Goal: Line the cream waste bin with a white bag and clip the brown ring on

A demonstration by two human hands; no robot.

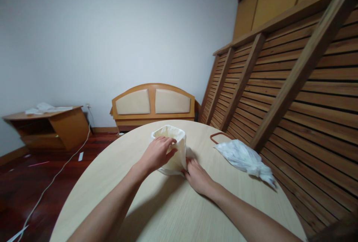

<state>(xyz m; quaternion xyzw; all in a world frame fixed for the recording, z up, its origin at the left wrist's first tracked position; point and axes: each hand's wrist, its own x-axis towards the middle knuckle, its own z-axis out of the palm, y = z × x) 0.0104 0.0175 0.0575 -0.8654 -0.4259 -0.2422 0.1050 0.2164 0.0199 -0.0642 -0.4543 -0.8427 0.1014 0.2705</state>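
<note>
A small cream bin stands upright on the table, with a thin white plastic bag lining it and folded over its rim. My left hand is over the near left side of the bin's mouth, thumb and fingers apart and loosely curved. Low on the bin's right side, my right hand has its fingers and thumb closed at the hanging edge of the bag. The fingertips of that hand are partly hidden.
On the right of the round table lie a knotted white plastic bag and a brown ring-shaped frame. A slatted wooden panel leans beyond the table's right edge. A cable runs across the floor at left, near a low cabinet.
</note>
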